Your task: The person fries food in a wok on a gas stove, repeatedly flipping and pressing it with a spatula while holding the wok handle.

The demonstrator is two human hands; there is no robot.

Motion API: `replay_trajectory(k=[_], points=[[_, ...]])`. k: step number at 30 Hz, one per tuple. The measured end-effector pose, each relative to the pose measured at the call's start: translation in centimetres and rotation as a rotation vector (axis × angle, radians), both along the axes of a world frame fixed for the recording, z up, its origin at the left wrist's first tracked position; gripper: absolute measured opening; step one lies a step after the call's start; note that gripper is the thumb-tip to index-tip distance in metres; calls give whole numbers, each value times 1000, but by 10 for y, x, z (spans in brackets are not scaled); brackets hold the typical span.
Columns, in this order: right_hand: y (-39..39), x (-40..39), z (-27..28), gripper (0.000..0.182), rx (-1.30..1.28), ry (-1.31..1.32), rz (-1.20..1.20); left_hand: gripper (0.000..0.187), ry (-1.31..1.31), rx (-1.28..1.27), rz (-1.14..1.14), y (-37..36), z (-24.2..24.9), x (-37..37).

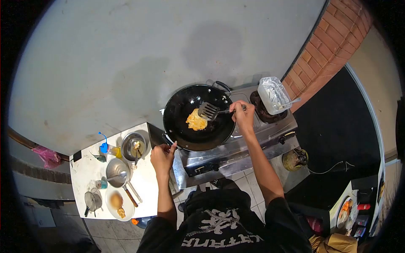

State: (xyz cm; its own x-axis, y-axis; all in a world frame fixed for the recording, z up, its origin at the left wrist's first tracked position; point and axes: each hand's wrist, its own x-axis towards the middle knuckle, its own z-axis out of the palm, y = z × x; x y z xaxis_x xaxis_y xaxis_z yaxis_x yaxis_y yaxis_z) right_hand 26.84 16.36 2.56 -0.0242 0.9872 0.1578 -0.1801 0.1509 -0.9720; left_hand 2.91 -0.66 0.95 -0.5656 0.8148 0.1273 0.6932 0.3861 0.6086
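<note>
A bare grey wall (126, 55) is filling the upper frame, brick (333, 42) running upper right. Mid-frame, the steel stove (236, 156) is carrying a black wok (198, 116) holding egg (196, 120). The right hand (244, 116) is gripping a spatula (209, 111) over the egg; the left hand (162, 158) is pinching the wok's handle beside the crowded white table (86, 168).

Black wok (185, 101) on a steel gas stove (236, 156), yellow egg (196, 120) at its centre. Right hand (244, 116) closed round the handle of a slotted spatula (209, 111), blade just beside the egg. Left hand (162, 158) touching the wok's near handle (168, 140). Clear plastic tub (273, 95) on the far burner. Small white table (145, 179) left of the stove, carrying metal bowls (133, 145), a plate (117, 203) and an orange bottle (108, 149). Green gas cylinder (294, 159) right of the stove.
</note>
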Motion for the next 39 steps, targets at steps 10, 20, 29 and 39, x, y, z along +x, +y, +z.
replay_trajectory(k=[10, 20, 29, 39], points=[[-8, -33, -32, 28, 4, -26, 22, 43, 10, 5, -21, 1, -2, -4], [-6, -30, -58, 27, 130, -231, -34, 43, 52, -36, -31, 1, 5, 0], [-10, -33, -57, 25, 146, -362, -49, 41, 56, -63, -12, 0, 5, 1], [0, -32, -44, 21, 217, -416, -7, 37, 55, -78, 73, -2, 9, 12]])
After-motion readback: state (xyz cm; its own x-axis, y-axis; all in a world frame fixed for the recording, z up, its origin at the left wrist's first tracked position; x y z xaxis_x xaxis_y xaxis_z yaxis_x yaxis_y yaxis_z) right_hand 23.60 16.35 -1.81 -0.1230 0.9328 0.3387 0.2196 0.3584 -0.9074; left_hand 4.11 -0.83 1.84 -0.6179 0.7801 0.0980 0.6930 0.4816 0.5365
